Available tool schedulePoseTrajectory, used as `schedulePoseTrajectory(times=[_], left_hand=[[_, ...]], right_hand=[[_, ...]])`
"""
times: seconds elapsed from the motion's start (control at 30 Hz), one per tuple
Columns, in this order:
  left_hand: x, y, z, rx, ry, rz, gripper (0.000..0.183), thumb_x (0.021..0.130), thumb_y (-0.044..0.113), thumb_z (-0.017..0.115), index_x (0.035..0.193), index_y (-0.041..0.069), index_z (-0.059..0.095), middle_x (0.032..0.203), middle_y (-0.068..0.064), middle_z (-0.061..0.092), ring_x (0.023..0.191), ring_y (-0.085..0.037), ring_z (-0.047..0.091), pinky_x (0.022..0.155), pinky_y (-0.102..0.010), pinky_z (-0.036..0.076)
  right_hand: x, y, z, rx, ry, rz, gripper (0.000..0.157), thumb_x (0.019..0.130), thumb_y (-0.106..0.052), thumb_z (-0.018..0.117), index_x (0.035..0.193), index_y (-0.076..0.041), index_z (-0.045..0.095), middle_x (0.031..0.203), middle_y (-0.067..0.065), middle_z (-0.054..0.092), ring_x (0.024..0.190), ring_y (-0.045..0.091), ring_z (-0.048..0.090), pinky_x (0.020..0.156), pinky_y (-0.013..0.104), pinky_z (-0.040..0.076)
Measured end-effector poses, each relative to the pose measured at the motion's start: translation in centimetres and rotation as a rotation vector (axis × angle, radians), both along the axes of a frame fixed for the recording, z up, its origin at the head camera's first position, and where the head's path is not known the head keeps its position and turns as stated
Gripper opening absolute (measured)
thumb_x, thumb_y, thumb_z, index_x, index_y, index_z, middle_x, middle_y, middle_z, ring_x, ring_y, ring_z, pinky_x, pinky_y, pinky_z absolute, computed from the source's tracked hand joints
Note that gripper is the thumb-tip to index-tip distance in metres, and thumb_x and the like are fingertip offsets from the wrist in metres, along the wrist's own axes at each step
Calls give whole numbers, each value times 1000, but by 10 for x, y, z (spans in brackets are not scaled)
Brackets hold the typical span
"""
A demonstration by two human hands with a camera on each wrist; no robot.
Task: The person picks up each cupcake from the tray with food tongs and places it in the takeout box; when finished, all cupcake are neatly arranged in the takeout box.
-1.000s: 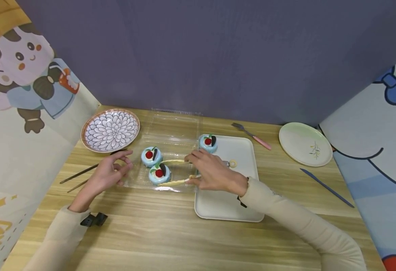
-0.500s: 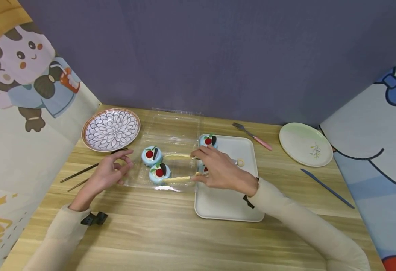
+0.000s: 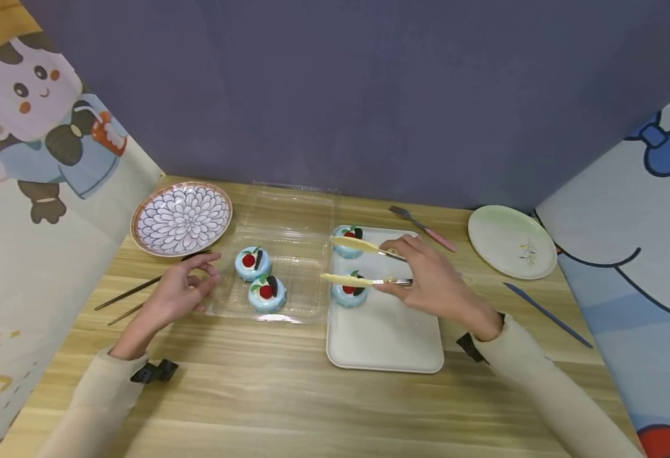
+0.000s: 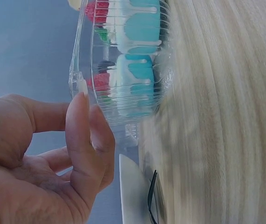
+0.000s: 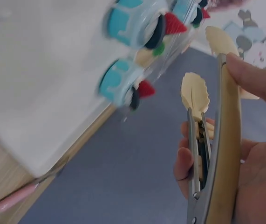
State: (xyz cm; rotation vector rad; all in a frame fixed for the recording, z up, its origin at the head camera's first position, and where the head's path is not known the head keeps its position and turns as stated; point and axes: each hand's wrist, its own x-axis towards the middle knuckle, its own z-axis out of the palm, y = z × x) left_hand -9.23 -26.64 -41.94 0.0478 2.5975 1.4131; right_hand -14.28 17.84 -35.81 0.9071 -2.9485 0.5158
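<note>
My right hand (image 3: 438, 280) grips a pair of tongs (image 5: 228, 140) with cream-coloured tips. The tips are spread apart with nothing between them, above two blue cupcakes on the white tray (image 3: 389, 334). One tray cupcake (image 3: 346, 248) sits at the back left corner; the other cupcake (image 3: 348, 294) is in front of it. In the left wrist view, my left hand (image 4: 77, 154) pinches the rim of a clear plastic container (image 4: 123, 100). Two more cupcakes, a rear one (image 3: 249, 270) and a front one (image 3: 268, 300), stand inside it, side by side.
A patterned plate (image 3: 182, 219) stands at the back left, with dark chopsticks (image 3: 125, 294) near the left hand. Behind the tray lies a pink-handled fork (image 3: 439, 239). A pale green plate (image 3: 506, 245) and a blue knife (image 3: 549, 315) are on the right.
My right hand has moved right and away from the container with the tongs, whose tips are now over the tray. The front tray cupcake has come into view. The left hand stays in place.
</note>
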Motion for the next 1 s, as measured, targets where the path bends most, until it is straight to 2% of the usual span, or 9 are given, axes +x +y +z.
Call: schedulePoseTrajectory(times=[0.07,0.23,0.4,0.53,0.7,0.77,0.87,1.0], left_hand=[[1,0,0,6,0,2,51,99,12,58,147,4,42,120,-20,54,60,-11,58,47,-36,57],[1,-1,-1,21,-4,-2,52,99,11,58,147,3,41,120,-21,53,58,-11,58,46,-35,56],[1,0,-1,24,-2,-4,52,98,10,58,147,2,41,119,-21,53,60,-10,58,46,-35,56],[1,0,-1,26,3,-3,52,98,10,58,147,3,41,119,-20,53,59,-10,57,46,-35,56],[3,0,1,35,8,-2,54,98,10,58,148,2,40,120,-21,53,58,-10,57,45,-34,56],[3,0,2,37,3,1,54,98,9,58,148,3,39,120,-21,53,58,-10,57,45,-34,56],[3,1,2,37,2,0,54,98,9,58,149,3,39,122,-22,53,59,-9,56,45,-34,56],[3,1,1,32,5,2,53,99,9,57,148,3,39,121,-22,53,60,-9,57,46,-35,56]], right_hand=[[2,11,0,-7,14,-16,65,80,-54,75,131,-18,58,127,0,62,124,26,54,106,49,45],[13,38,-5,-24,0,-34,65,80,-52,77,130,-15,58,129,5,61,126,33,53,102,55,46],[27,53,-16,-8,-15,-60,66,80,-55,76,131,-16,58,130,5,60,124,32,53,96,56,50],[34,55,-27,6,-12,-75,66,78,-56,76,129,-18,59,124,2,61,116,25,56,87,49,54],[37,51,-39,13,-12,-84,67,76,-57,78,127,-18,61,117,-2,63,104,19,57,82,41,53],[37,48,-42,12,-11,-89,67,76,-56,79,127,-17,61,117,-2,63,104,20,58,83,42,53],[36,45,-46,3,-12,-91,67,76,-54,79,128,-17,60,119,-1,62,110,23,58,93,47,52],[35,42,-49,-3,-6,-84,66,77,-53,79,129,-17,60,120,0,62,110,23,58,91,47,53]])
